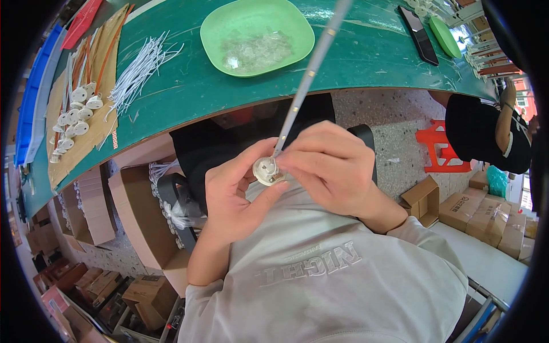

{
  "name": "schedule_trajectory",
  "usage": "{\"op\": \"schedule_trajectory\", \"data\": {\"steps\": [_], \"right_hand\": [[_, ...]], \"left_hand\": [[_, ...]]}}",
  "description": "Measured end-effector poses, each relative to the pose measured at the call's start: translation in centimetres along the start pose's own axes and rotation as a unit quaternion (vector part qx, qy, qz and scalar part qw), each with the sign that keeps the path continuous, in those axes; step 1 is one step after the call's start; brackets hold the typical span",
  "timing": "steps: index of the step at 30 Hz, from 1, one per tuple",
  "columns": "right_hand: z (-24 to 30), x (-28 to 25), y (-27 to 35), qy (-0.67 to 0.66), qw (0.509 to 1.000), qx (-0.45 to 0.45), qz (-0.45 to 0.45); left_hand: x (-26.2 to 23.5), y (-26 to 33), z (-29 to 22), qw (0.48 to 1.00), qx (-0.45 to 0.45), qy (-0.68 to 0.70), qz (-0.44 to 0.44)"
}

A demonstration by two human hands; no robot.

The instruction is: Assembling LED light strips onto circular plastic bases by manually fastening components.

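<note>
Holding a small white round socket [267,170] close to the chest, left hand [237,191] pinching it by thumb and fingers. Right hand [331,166] closing on the base of a long grey strip [309,74] and pressing its end into the socket. Lying finished-looking on the counter [189,97]: a row of wired sockets [74,117] on cardboard. Waiting beside them: loose white wires [137,71] and a green plate [257,35] of clear bits. Hiding the joint itself under the fingers; plate contents too blurred to identify.
</note>
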State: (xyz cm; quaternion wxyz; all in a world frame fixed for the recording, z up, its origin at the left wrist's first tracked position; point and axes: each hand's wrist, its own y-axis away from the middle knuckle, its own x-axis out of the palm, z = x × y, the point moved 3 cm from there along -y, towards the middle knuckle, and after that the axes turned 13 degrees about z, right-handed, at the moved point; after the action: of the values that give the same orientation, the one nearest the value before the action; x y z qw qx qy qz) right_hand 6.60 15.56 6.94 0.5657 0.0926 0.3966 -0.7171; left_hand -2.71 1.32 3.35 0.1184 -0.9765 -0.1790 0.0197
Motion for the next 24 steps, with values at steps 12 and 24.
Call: {"op": "schedule_trajectory", "data": {"steps": [12, 24], "right_hand": [[-2.9, -3.9, 2.0, 0.083, 0.988, 0.089, -0.094], [-7.7, -14.3, 7.9, 0.183, 0.903, 0.313, -0.233]], "left_hand": [[0.3, 0.1, 0.5, 0.994, -0.016, 0.106, -0.023], [0.8, -0.7, 0.1, 0.986, -0.004, 0.165, 0.014]]}}
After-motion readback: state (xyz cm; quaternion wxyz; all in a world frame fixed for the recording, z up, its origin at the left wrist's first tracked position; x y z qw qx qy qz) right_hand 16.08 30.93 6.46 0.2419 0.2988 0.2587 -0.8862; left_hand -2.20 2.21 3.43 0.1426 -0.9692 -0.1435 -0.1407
